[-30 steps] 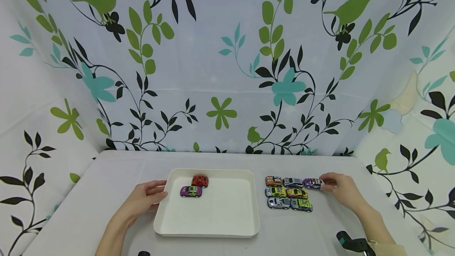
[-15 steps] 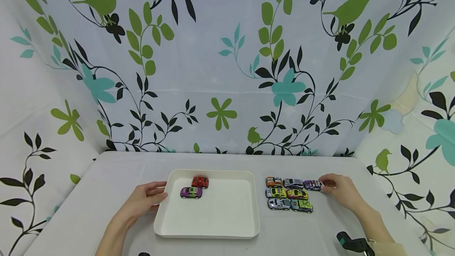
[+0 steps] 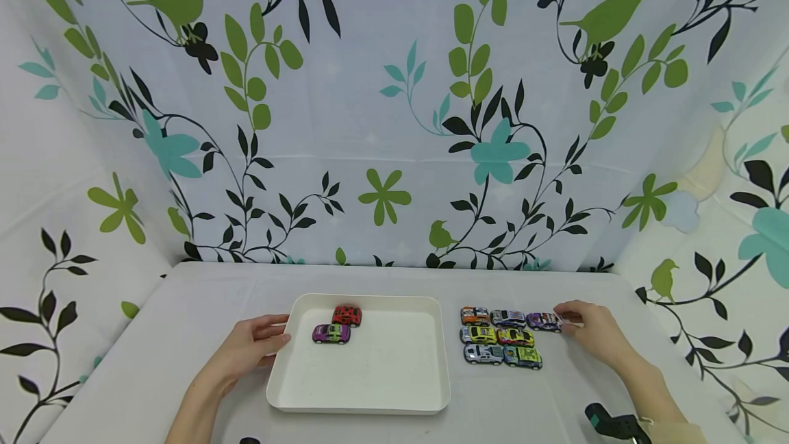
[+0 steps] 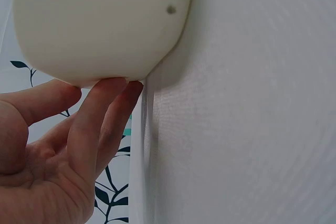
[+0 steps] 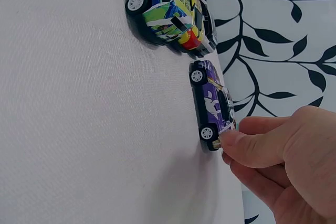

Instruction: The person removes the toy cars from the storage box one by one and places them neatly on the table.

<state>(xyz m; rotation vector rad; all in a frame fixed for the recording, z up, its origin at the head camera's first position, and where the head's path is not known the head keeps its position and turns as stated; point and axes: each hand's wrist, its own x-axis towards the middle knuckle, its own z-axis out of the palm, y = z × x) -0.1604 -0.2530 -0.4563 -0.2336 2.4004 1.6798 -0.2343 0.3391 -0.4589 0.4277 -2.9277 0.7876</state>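
My left hand [image 3: 243,344] is at the left side of a white tray [image 3: 370,386], its fingertips and thumb touching the outer wall with the fingers fairly straight. On the table to the right, my right hand [image 3: 592,331] pinches one end of a purple toy car [image 5: 211,98] between thumb and forefinger. That car stands on its wheels at the right end of the back row, beside a grey-blue toy car [image 3: 508,318]. Inside the tray are a red toy car [image 3: 348,315] and a purple-and-green toy car [image 3: 331,333], close together near the back left.
Several more toy cars stand in tight rows right of the tray, among them an orange one [image 3: 474,314], a silver one [image 3: 483,353] and a green one [image 3: 522,356]. A leaf-patterned cloth [image 3: 382,122] hangs behind the white table [image 3: 370,279]. A black strap device [image 3: 616,423] sits by the right wrist.
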